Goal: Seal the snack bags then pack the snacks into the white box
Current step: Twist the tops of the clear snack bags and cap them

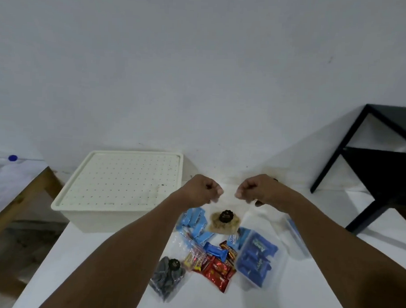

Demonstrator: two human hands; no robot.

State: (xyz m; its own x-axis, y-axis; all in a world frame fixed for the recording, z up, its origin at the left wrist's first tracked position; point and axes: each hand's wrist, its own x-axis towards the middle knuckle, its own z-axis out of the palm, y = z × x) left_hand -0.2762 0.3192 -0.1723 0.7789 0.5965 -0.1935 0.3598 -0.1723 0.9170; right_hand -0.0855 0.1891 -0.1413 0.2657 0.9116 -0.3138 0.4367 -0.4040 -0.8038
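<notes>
Plain white wall [200, 61] fills the upper half of the view; below it we see a white tabletop [308, 284], a black metal-frame side table [381, 171] at the right and a wooden-edged bench [16, 193] at the left with a blue bottle cap [12, 157] on it.

The square white plastic box [120, 190] sits at the back left of the tabletop, against the wall, its dotted lid on (some grime on the lid surface). Just right of it and nearer to us lie the snacks: a clear bag of light-blue wrapped snacks [195, 225], a clear bag of tan crumbly snack with a black round clip [225, 220], a clear bag of dark-blue wrapped bars [257, 257], a clear bag of dark round cookies with a black clip [169, 276] at the near left, and loose red foil packets [218, 270] in the middle beside a yellow-red packet [193, 259]. A further clear bag [293, 230] lies at the right; contents unclear.

Both forearms reach out over the snack pile. Left hand [205, 188] and right hand [251, 189] hover above the table, apart from each other, fingers curled into loose fists with thumbs tucked forward. We see nothing gripped in either fist, and neither touches any bag.
</notes>
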